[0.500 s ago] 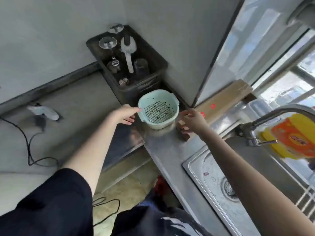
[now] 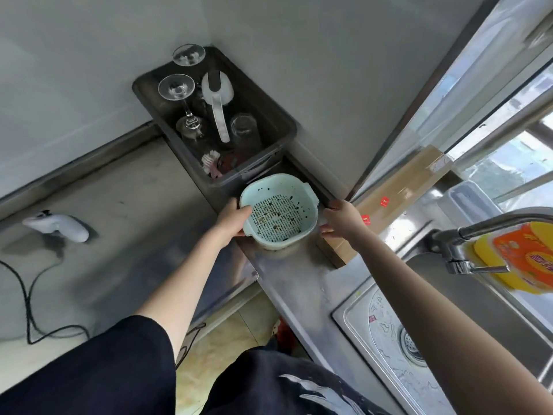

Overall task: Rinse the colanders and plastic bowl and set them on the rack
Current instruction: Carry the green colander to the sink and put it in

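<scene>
Both bare arms reach forward from the near edge, black short sleeves at the shoulders. The left hand [image 2: 235, 218] grips the near-left rim of the pale green perforated plastic colander [image 2: 279, 212], thumb hooked over the edge and inside it, fingers beneath. The right hand [image 2: 344, 218] is at the colander's right side, fingers curled toward its wall, contact unclear

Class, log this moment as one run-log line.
left hand: grips colander rim | right hand: beside colander, contact unclear | colander: dirty, on counter
</scene>
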